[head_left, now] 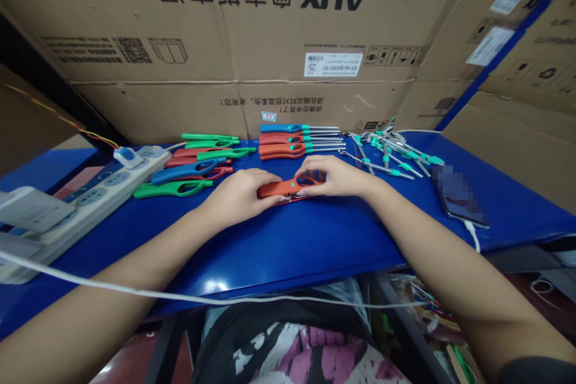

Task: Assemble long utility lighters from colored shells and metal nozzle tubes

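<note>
Between my two hands, just above the blue table (270, 246), is an orange lighter handle (284, 188) with a teal trigger piece, its lower side partly opened along an edge. My left hand (243, 194) pinches its left end between thumb and fingers. Around its right end with the finger loop, my right hand (330, 177) is closed, fingertips on the handle. Behind my hands lies a row of long-necked lighters (288, 139) in blue, red and orange with metal tubes. To the left is a pile of green, red and blue lighter handles (193, 169).
Metal lighter tubes with teal parts (391, 153) lie heaped at the back right, near a phone (459, 195) on a white cable. A power strip (103, 192) with plugs stands at left. Cardboard (252, 42) walls the back. A white cord (202, 299) crosses before me.
</note>
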A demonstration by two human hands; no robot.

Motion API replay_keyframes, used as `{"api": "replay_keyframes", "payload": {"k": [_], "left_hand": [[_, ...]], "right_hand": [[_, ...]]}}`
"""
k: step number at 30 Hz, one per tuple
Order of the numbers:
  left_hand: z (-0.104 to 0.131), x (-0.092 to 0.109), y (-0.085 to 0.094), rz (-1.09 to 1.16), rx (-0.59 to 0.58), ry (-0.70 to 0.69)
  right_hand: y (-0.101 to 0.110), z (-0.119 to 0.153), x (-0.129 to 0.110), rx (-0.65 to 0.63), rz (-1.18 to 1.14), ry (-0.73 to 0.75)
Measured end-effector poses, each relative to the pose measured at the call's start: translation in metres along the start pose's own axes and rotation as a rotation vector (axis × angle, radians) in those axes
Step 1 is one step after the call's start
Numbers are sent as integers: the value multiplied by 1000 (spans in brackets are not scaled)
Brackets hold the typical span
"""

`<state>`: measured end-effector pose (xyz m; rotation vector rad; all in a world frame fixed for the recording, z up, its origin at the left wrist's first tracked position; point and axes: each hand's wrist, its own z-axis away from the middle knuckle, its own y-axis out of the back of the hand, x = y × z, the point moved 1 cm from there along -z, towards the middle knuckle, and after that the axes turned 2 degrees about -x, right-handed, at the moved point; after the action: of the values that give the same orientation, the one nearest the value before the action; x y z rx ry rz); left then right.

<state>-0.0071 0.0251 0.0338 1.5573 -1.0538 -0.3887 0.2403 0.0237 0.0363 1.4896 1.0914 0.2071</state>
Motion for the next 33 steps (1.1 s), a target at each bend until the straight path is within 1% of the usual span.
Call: {"api": "replay_keyframes", "payload": {"k": [8,13,21,27,30,33], "left_hand": [[1,1,1,-53,-86,5],[2,2,2,-70,-92,-6],[2,5,2,-69,-96,-14],[2,4,4,-90,-138,51],[2,6,4,-130,-147,77],[3,13,2,-231,-137,56]], "right_hand": [[0,-1,-1,-78,25,19],[0,-1,-1,-115,29,22],[1,-1,-2,-140,9,-1],[-2,-1,-2,-146,-18,-21],[-3,-2,-3,-149,3,-35],[-3,-3,-5,-156,52,-24]]}}
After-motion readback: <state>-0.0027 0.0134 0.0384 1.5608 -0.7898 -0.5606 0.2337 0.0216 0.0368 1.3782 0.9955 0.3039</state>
